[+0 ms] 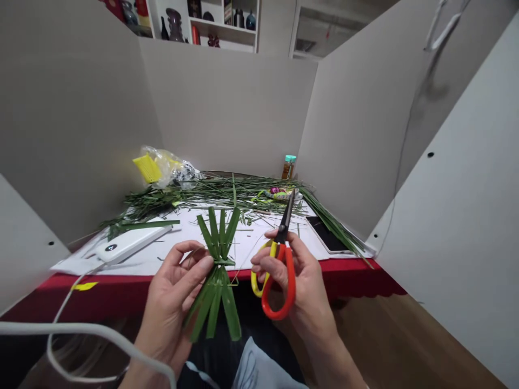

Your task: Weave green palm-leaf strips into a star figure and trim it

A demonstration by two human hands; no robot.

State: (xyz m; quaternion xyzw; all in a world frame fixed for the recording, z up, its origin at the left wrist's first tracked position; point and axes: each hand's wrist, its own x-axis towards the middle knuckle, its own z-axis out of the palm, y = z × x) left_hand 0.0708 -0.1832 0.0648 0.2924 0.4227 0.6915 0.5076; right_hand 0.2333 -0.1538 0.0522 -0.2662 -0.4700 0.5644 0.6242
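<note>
At near edge of tabletop (150, 263), leaf-strip bundle (221, 263) sat pinched in left grip (178, 286), narrow middle at thumb tip (207, 263), strips fanning above and below. Right grip (304, 278) held scissors (281, 234) by handles (290, 270), apart from bundle.

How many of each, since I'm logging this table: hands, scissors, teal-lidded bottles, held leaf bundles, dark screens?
Left hand and right hand: 2
Scissors: 1
Teal-lidded bottle: 1
Held leaf bundle: 1
Dark screen: 1
Total: 6
</note>
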